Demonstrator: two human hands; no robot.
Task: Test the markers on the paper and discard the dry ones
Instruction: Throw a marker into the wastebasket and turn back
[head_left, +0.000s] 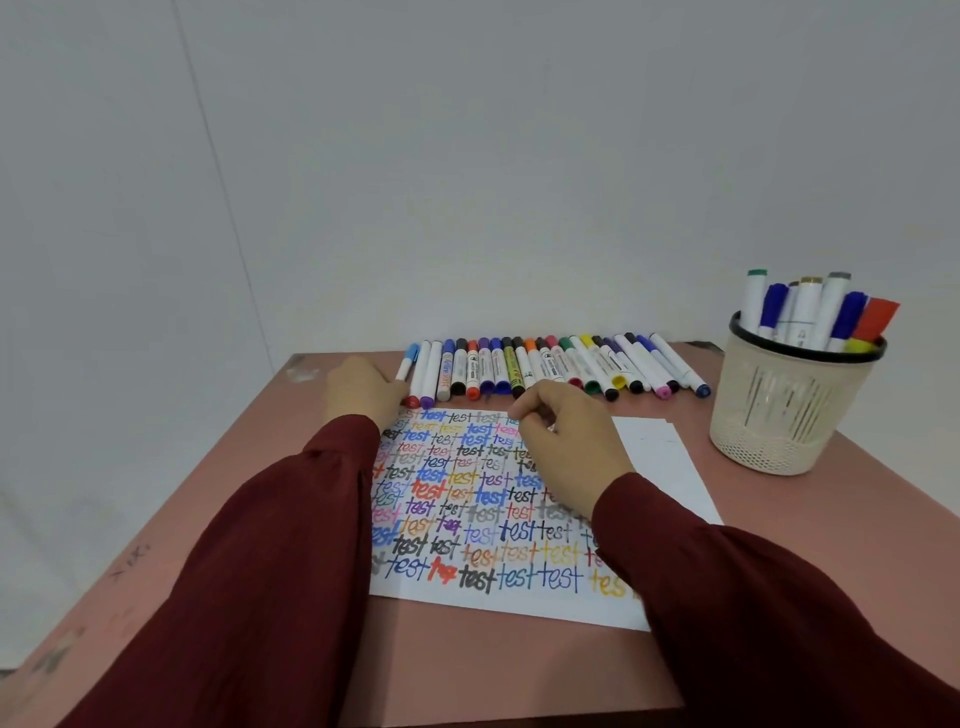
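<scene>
A white paper (519, 603) covered with the word "test" in many colours lies in the middle of the table. Behind it runs a row of capped markers (550, 366). At the row's left end my left hand (361, 389) holds the near end of a white marker with a light blue cap (408, 361). My right hand (569, 441) hovers over the paper's far edge, just in front of the row. Its fingers are loosely curled and nothing shows in them.
A cream mesh basket (789, 410) with a black rim stands at the far right of the pink table (519, 665) and holds several markers upright. More white sheets (660, 452) lie under the written one on the right. A white wall stands right behind the table.
</scene>
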